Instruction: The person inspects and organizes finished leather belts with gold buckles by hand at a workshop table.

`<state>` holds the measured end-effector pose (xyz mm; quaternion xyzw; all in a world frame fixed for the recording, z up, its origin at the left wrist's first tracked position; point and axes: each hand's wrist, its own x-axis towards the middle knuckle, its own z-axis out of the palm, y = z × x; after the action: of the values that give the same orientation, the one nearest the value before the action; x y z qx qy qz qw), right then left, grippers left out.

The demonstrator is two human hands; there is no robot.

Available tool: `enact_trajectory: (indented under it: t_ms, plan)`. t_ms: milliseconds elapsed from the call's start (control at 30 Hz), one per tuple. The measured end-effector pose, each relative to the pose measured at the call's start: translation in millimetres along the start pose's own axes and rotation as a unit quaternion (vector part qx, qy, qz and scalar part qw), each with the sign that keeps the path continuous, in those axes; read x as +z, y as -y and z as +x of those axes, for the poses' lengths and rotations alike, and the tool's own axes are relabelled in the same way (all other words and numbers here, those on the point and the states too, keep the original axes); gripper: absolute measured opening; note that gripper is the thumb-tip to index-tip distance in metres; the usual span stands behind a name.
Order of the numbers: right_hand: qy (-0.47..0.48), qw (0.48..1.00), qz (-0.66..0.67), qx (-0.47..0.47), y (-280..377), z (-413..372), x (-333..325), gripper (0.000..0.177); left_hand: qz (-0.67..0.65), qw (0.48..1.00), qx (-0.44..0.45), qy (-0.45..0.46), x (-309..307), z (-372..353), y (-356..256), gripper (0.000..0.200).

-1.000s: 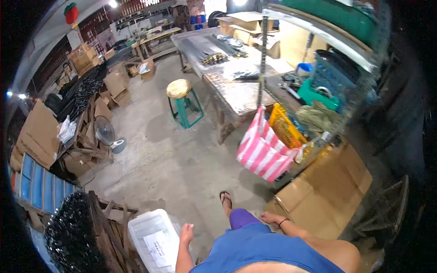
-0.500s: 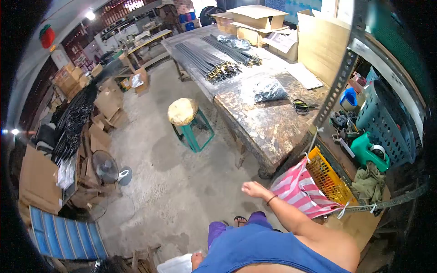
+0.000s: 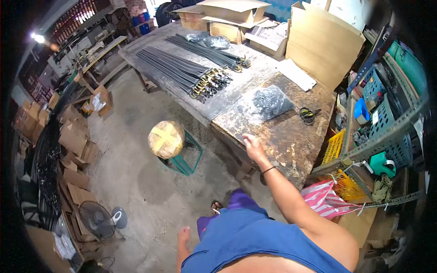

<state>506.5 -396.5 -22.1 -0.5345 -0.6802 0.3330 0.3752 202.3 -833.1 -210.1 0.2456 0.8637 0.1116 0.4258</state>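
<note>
My right hand (image 3: 253, 147), a dark band on its wrist, is at the near edge of the worn wooden table (image 3: 291, 150). Its fingers are loosely bent, with nothing visible in them. Low in the view, my left hand (image 3: 183, 235) hangs beside my hip over the floor, its fingers too small to make out. Nearest to the right hand on the table lies a clear plastic bag (image 3: 271, 102) of dark items. Black-and-yellow scissors (image 3: 308, 114) rest to its right. Farther back lie bundles of black straps (image 3: 180, 68) with brass-coloured metal ends.
A round-topped stool (image 3: 167, 140) with green legs stands left of the table. Cardboard boxes (image 3: 227, 22) fill its back. On the right are a metal-framed shelf (image 3: 380, 129), yellow crates (image 3: 333, 146) and a pink-striped bag (image 3: 321, 199). A fan (image 3: 96, 219) stands at left.
The view has moved closer to the table and stool. My right hand has gone from over the floor to the table's edge. The white object by my left hand has left the view.
</note>
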Motion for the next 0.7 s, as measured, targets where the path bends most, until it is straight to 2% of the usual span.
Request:
enact_trajectory:
  t_ms: [67,133,167,200,233,300,333,367,433,500,533,567,600,633,667,700]
  plan:
    - [-0.038,0.999,0.003,0.027,-15.7,34.7,10.8,0.026,0.023,0.999,0.033,-0.001,-58.0,53.7,-30.8,0.039]
    - [-0.070,0.996,-0.041,0.034,-37.5,71.8,16.9,0.027,0.038,0.991,0.074,-0.106,-101.9,100.9,-68.8,0.036]
    - [-0.091,0.993,-0.067,0.037,-75.2,95.2,27.8,0.024,0.004,0.990,0.084,-0.116,-124.4,113.9,-97.2,0.035]
    - [-0.118,0.989,-0.086,0.038,-85.6,111.4,26.9,0.023,-0.031,0.988,0.089,-0.124,-144.4,122.5,-122.4,0.034]
    - [-0.140,0.984,-0.103,0.039,-97.4,125.2,28.3,0.024,-0.084,0.986,0.093,-0.113,-151.4,147.3,-129.7,0.033]
    - [-0.137,0.976,-0.128,0.106,-86.5,147.8,14.5,0.033,-0.153,0.977,0.090,-0.115,-152.3,192.2,-135.9,0.032]
    - [-0.214,0.952,-0.173,0.134,-93.9,157.4,22.1,0.043,-0.169,0.973,0.088,-0.128,-149.3,206.4,-139.7,0.032]
    - [-0.288,0.918,-0.218,0.163,-103.4,163.7,29.8,0.054,-0.137,0.980,0.082,-0.116,-147.3,211.0,-144.5,0.033]
    - [-0.300,0.887,-0.257,0.239,-110.2,162.3,37.2,0.074,-0.078,0.995,0.047,-0.051,-135.1,205.3,-155.0,0.034]
    - [-0.329,0.849,-0.225,0.347,-87.6,167.7,44.6,0.080,-0.020,0.999,0.019,0.047,-127.6,206.7,-146.2,0.037]
    - [-0.339,0.833,-0.273,0.342,-91.2,176.3,50.1,0.079,0.008,0.995,0.022,0.096,-121.7,218.5,-142.6,0.038]
    - [-0.346,0.809,-0.326,0.345,-98.5,176.0,53.8,0.079,0.084,0.990,0.044,0.102,-122.1,225.9,-143.9,0.037]
    - [-0.338,0.809,-0.354,0.326,-102.4,174.8,53.1,0.071,0.163,0.978,0.063,0.113,-125.8,229.6,-141.1,0.037]
    - [-0.340,0.825,-0.356,0.278,-102.6,173.8,49.0,0.065,0.177,0.974,0.070,0.125,-132.6,239.0,-132.8,0.037]
    - [-0.329,0.828,-0.362,0.273,-98.0,171.3,46.4,0.064,0.123,0.985,0.058,0.109,-139.8,257.1,-126.8,0.036]
    - [-0.322,0.833,-0.365,0.263,-90.2,176.6,43.0,0.062,0.065,0.993,0.050,0.089,-149.2,271.7,-149.2,0.036]
